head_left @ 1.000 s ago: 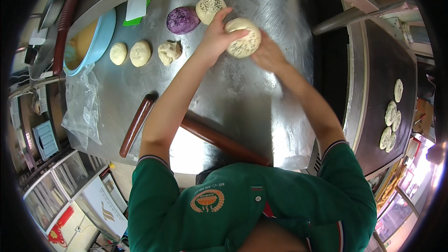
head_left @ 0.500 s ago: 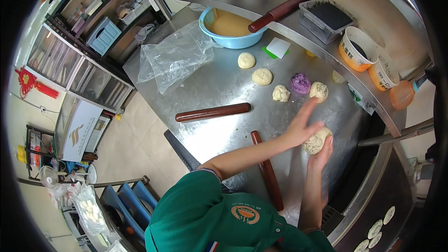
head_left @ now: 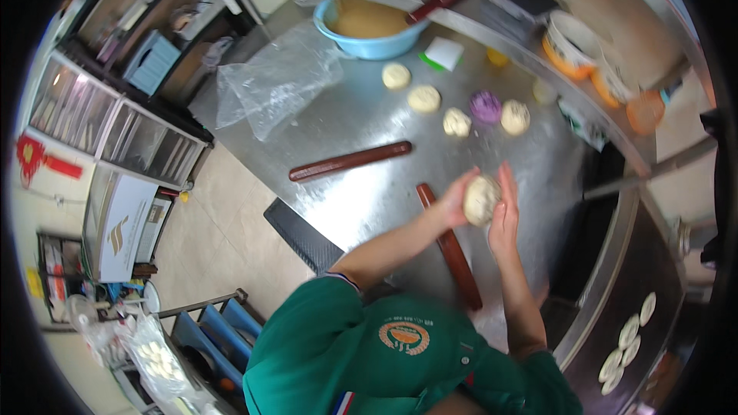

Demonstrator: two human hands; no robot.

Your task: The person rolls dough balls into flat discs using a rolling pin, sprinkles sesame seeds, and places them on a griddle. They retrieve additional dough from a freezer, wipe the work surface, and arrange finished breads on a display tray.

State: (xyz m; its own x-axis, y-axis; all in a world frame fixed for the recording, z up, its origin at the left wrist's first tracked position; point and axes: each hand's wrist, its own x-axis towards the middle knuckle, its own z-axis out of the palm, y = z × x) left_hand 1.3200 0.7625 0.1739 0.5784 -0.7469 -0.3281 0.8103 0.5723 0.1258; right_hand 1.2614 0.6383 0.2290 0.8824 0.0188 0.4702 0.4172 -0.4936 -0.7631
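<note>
Between my palms is a speckled dough ball point(head_left: 481, 201), pale with dark flecks, held above the steel table near its right side. My left hand point(head_left: 457, 198) cups it from the left, while my right hand point(head_left: 504, 214) presses against its right side with fingers extended. Beyond them lies another speckled dough ball point(head_left: 515, 117), beside a purple ball point(head_left: 486, 107). To their left sit a lumpy pale dough piece point(head_left: 457, 122) and two smooth dough balls, one in the middle point(head_left: 423, 99) and one farther back point(head_left: 396, 76).
One brown rolling pin point(head_left: 351, 161) lies across the table; another point(head_left: 451, 250) is under my left forearm. A blue basin point(head_left: 367, 44), clear plastic sheet point(head_left: 280, 81) and white scraper point(head_left: 443, 53) are behind. Flat dough rounds point(head_left: 629, 330) lie on the dark surface at right.
My left hand has come off the top of the ball to its left side. Both hands and the ball have shifted left. The whole view has tilted, moving the table upward in the picture.
</note>
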